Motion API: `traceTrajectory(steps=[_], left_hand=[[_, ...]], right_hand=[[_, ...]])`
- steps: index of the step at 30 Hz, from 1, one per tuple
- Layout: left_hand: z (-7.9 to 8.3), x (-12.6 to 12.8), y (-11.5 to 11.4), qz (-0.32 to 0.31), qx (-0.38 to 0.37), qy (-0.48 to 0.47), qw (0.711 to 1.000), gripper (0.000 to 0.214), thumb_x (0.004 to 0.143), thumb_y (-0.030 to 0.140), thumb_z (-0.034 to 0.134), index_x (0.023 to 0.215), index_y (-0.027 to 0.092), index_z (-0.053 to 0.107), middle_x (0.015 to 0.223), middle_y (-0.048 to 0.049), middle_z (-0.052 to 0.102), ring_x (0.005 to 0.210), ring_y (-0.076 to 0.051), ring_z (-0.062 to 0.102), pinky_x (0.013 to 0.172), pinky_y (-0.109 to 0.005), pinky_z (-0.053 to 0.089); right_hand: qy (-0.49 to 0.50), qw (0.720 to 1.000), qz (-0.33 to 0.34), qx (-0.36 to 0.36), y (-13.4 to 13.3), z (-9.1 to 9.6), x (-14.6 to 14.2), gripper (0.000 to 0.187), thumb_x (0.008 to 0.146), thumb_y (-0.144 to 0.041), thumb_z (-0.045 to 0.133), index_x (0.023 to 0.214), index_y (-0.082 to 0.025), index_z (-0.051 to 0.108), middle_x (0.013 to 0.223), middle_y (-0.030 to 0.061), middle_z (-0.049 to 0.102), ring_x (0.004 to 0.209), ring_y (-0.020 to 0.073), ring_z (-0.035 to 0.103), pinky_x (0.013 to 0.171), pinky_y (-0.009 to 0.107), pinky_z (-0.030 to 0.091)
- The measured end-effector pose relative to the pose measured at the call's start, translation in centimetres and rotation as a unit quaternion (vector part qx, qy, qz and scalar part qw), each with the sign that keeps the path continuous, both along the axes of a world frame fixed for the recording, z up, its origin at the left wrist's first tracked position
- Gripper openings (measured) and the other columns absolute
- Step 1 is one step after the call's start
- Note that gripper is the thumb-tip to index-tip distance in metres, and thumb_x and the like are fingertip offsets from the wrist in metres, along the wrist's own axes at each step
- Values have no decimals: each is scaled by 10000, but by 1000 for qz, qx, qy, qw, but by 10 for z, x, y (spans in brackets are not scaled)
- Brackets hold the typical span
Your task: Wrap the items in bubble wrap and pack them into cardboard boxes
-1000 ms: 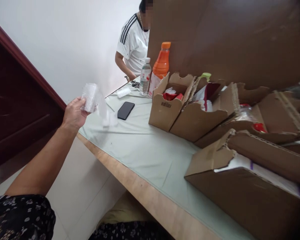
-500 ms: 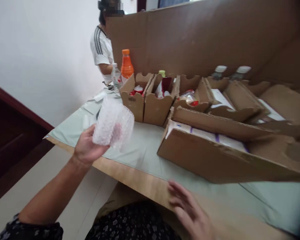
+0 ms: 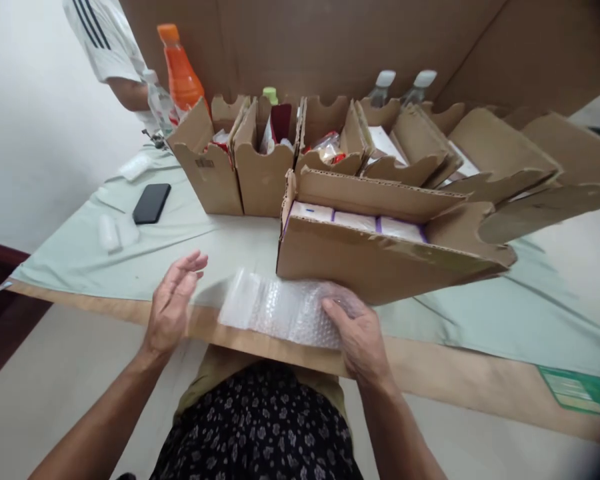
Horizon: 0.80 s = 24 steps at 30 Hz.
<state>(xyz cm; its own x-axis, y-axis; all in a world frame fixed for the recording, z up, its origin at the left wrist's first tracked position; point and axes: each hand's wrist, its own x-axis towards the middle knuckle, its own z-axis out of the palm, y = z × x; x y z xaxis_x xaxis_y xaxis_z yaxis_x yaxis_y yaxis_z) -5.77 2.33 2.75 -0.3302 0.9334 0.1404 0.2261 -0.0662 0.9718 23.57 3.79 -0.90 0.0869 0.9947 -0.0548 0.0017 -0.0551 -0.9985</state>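
A clear sheet of bubble wrap [image 3: 280, 308] lies partly unrolled along the near edge of the table. Its right end is gripped by my right hand [image 3: 363, 330], thumb on top. My left hand [image 3: 173, 300] hovers just left of the sheet with fingers stretched out, holding nothing. Right behind the wrap stands a long cardboard bin [image 3: 360, 260] with white, purple-edged packs [image 3: 355, 221] inside.
A black phone [image 3: 152, 203] and a small white roll [image 3: 109, 233] lie at the left. A row of cardboard bins [image 3: 265, 177] stands behind, with an orange bottle [image 3: 183, 73] and clear bottles [image 3: 381, 90]. A person's arm [image 3: 129, 93] shows at the back left.
The bubble wrap has come from my left hand, where it was rolled up, down to the table, stretched out in my right hand. My left hand has let go. The view has tilted down.
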Motion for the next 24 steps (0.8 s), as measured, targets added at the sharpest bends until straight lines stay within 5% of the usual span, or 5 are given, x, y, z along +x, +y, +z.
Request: traceTrajectory(steps=[5, 9, 14, 20, 24], left_hand=[[-6, 34, -1, -99, 27, 354, 930, 611, 848, 466, 735, 1406, 252, 610, 1515, -150, 570, 1378, -377, 542, 1166, -586, 441], [-27, 34, 10, -83, -31, 478, 874, 689, 822, 359, 685, 1474, 186, 542, 1349, -202, 640, 1195, -399, 622, 1021, -589, 517], [-24, 8, 11, -54, -67, 473, 877, 625, 808, 270, 531, 1420, 161, 595, 1155, -152, 722, 1042, -342, 686, 955, -501, 548], [-7, 11, 15, -75, -164, 381, 907, 559, 808, 391, 505, 1305, 218, 694, 694, 11, 675, 531, -199, 586, 673, -353, 533], [-7, 7, 24, -80, -186, 383, 901, 572, 790, 431, 493, 1282, 231, 706, 683, 0, 706, 586, -237, 641, 637, -362, 506]], right_hand=[[-79, 996, -32, 7, -9, -5, 14, 321, 887, -471, 732, 1079, -218, 781, 1079, 94, 818, 997, 263, 760, 954, 467, 610], [-139, 989, -46, 17, -15, 1, 20, 310, 876, -444, 736, 1075, -210, 773, 1051, 92, 820, 969, 266, 768, 906, 445, 630], [-201, 978, -46, 39, -23, 10, 30, 276, 889, -453, 715, 1025, -221, 775, 1006, 79, 818, 928, 273, 772, 847, 419, 645], [-305, 949, -64, 53, -29, 19, 65, 254, 906, -461, 688, 1023, -250, 769, 952, 53, 817, 857, 271, 778, 796, 388, 643], [-387, 913, -106, 75, -29, 8, 94, 289, 924, -478, 650, 1057, -248, 762, 1008, 76, 813, 917, 294, 773, 894, 439, 622]])
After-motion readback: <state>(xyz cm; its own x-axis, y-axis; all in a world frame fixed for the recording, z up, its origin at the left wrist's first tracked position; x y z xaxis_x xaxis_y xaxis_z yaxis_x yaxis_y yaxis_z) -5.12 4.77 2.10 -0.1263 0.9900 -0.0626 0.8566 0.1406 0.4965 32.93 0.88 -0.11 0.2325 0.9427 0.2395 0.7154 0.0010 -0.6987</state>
